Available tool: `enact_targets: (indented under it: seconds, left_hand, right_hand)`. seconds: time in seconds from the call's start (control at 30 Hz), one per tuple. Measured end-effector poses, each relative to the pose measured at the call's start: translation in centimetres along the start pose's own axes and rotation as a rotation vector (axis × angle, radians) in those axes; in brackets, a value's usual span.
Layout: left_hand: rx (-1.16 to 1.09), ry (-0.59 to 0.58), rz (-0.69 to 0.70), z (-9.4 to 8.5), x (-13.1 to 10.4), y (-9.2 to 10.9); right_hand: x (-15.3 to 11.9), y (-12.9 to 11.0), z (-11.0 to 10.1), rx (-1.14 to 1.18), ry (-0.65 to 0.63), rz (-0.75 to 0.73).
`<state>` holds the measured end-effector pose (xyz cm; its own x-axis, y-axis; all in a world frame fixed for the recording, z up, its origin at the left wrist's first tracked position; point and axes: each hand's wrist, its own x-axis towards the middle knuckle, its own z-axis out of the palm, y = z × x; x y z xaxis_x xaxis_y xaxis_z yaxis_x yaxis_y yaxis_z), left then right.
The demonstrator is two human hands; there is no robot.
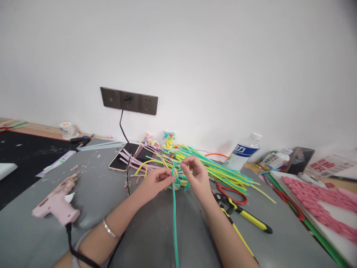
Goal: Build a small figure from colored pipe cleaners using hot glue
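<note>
The left hand [157,182] had its thumb and forefinger drawn together on the teal pipe cleaner [174,223], beside its upright length; the right hand [196,175] had thumb and forefinger nearly closed at the curled top of the same strand, its other fingers bent loosely. The teal pipe cleaner stood between the two hands, looped over at the top, its long tail running down toward the wearer; a small green bundle [182,182] lay partly hidden behind the fingers.

Beyond the hands, loose pipe cleaners [223,171] in yellow, green and teal fanned out to the right; pink strands [134,161] lay over a smartphone [118,160] on the left. Red-handled scissors [237,201] and yellow-and-black pliers [253,219] rested right of the right hand; a pink glue gun [57,204] lay on the gray tabletop [106,197] at far left; a white-capped bottle [245,150] stood near the wall [195,67], below and right of the wall sockets [129,101].
</note>
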<state>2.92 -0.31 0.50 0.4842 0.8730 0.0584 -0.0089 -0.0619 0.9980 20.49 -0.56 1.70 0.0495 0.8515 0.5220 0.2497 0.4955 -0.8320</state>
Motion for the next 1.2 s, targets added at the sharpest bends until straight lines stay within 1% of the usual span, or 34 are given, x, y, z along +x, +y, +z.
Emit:
enact_targets:
  seconds: [0.1,0.17,0.23,0.3,0.37,0.4,0.43,0.5,0.57,0.63,0.77,0.83,0.9,0.97,1.07,1.13,1.2]
  left_hand:
    - [-0.034,0.002,-0.013,0.0,-0.1,0.4]
    - [-0.077,0.012,-0.009,0.1,-0.1,0.7]
    - [-0.116,0.027,-0.006,0.2,-0.2,0.9]
    - [-0.131,0.035,-0.019,0.4,-0.3,1.0]
    - [-0.129,0.032,-0.040,0.4,-0.4,0.9]
    - [-0.124,0.027,-0.047,0.4,-0.4,0.9]
    - [-0.117,0.022,-0.047,0.4,-0.4,0.8]
    - [-0.100,0.018,-0.029,0.3,-0.4,0.7]
    - [-0.085,0.014,-0.007,0.3,-0.4,0.7]
    - [-0.076,0.012,0.005,0.2,-0.4,0.7]
    - [-0.103,0.021,-0.001,0.2,-0.3,0.9]
    - [-0.129,0.028,-0.013,0.3,-0.3,0.9]
    - [-0.153,0.039,-0.023,0.4,-0.3,0.9]
    - [-0.166,0.050,-0.025,0.4,-0.3,0.8]
    - [-0.161,0.053,-0.016,0.5,-0.3,0.8]
    - [-0.149,0.046,0.000,0.5,-0.3,0.7]
    - [-0.131,0.029,0.017,0.4,-0.3,0.5]
  right_hand:
    - [-0.7,-1.2,-1.7,-0.168,0.122,-0.051]
    - [-2.1,-2.0,-3.7,-0.333,0.196,-0.049]
    - [-4.5,-2.2,-6.5,-0.511,0.199,0.008]
    - [-7.7,-1.6,-9.5,-0.683,0.130,0.134]
    - [-10.9,-0.5,-12.3,-0.893,-0.018,0.264]
    - [-12.3,0.1,-13.5,-1.025,-0.043,0.332]
    - [-13.4,0.6,-14.5,-1.128,-0.069,0.379]
    - [-14.6,1.4,-15.7,-1.233,-0.125,0.395]
    - [-14.6,1.7,-16.1,-1.264,-0.177,0.357]
    - [-14.1,1.6,-16.0,-1.301,-0.205,0.315]
    - [-13.7,0.3,-15.8,-1.381,-0.226,0.307]
    - [-14.0,-0.5,-16.0,-1.378,-0.213,0.327]
    - [-14.4,-1.4,-16.1,-1.360,-0.170,0.349]
    - [-14.6,-2.2,-15.8,-1.291,-0.133,0.399]
    - [-14.3,-2.9,-14.4,-1.088,-0.121,0.469]
    - [-13.9,-3.0,-12.9,-0.968,-0.130,0.448]
    - [-13.6,-3.0,-11.3,-0.903,-0.154,0.420]
